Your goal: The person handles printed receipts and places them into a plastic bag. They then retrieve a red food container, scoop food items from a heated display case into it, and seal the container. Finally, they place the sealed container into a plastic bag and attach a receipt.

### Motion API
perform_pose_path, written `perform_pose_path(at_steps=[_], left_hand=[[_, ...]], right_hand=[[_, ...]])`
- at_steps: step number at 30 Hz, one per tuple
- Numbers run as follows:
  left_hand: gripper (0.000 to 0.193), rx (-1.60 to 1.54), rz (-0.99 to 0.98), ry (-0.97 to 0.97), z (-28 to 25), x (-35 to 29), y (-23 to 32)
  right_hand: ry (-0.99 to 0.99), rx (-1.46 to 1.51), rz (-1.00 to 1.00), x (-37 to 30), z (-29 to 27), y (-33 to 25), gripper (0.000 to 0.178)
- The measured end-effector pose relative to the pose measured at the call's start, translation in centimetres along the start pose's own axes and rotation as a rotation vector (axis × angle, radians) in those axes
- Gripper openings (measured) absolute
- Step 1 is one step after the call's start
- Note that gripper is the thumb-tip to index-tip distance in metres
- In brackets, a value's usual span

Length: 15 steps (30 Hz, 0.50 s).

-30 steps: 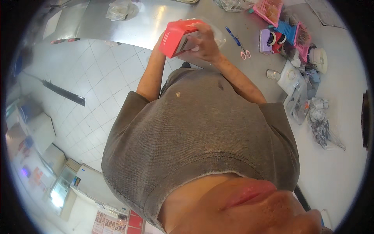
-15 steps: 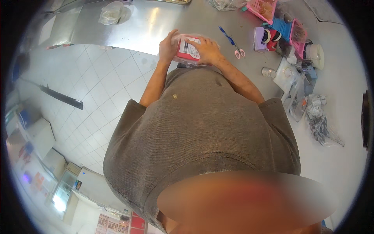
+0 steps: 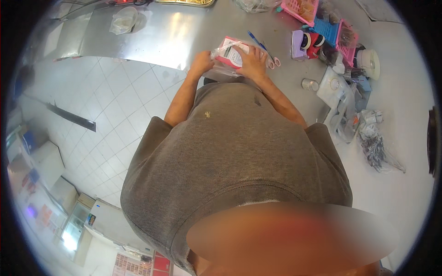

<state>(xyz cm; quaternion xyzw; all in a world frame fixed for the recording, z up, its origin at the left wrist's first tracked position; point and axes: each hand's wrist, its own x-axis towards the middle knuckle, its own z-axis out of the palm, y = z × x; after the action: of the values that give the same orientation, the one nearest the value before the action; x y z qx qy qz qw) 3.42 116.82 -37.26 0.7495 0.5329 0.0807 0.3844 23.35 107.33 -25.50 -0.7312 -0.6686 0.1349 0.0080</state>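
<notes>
A flat red and white package [image 3: 229, 54] with a printed label lies in a clear plastic bag [image 3: 222, 71] at the counter's near edge, tilted a little. My left hand [image 3: 201, 63] is closed on the bag's left edge, with its fingers bunched in the plastic. Over the package's right part lies my right hand [image 3: 253, 63], thumb across the label and fingers around the right side, gripping it. Just beyond the right hand are a blue pen [image 3: 256, 39] and pink-handled scissors [image 3: 275, 62], partly covered by the fingers.
The steel counter [image 3: 179, 32] holds a white plastic bag [image 3: 123, 20] at far left and a gold tray [image 3: 186, 2] at the back. To the right stand pink baskets [image 3: 346, 41], a purple tape dispenser [image 3: 298, 45], a small can [image 3: 310, 84] and a bag of dark utensils [image 3: 375, 147].
The package has turned and shifted right, toward the scissors. My left hand has gone from spread along the package's left side to closed on the bag's edge. My right hand still holds the package.
</notes>
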Motion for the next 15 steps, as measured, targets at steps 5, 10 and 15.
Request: perform_pose_path(at_steps=[5, 10, 15], left_hand=[[0.041, -0.054, 0.026, -0.004, -3.3, -1.4, 8.2], [0.032, 0.045, 0.445, 0.244, -4.6, -3.9, 16.3], [0.046, 0.229, 0.653, -0.100, 3.3, 0.5, 13.7]], right_hand=[[-0.107, -0.140, -0.208, 0.7, 4.3, 6.5, 0.089], [-0.098, -0.041, -0.207, -1.1, 0.8, 7.6, 0.064], [0.089, 0.604, 0.207, -0.4, -2.4, 21.7, 0.029]])
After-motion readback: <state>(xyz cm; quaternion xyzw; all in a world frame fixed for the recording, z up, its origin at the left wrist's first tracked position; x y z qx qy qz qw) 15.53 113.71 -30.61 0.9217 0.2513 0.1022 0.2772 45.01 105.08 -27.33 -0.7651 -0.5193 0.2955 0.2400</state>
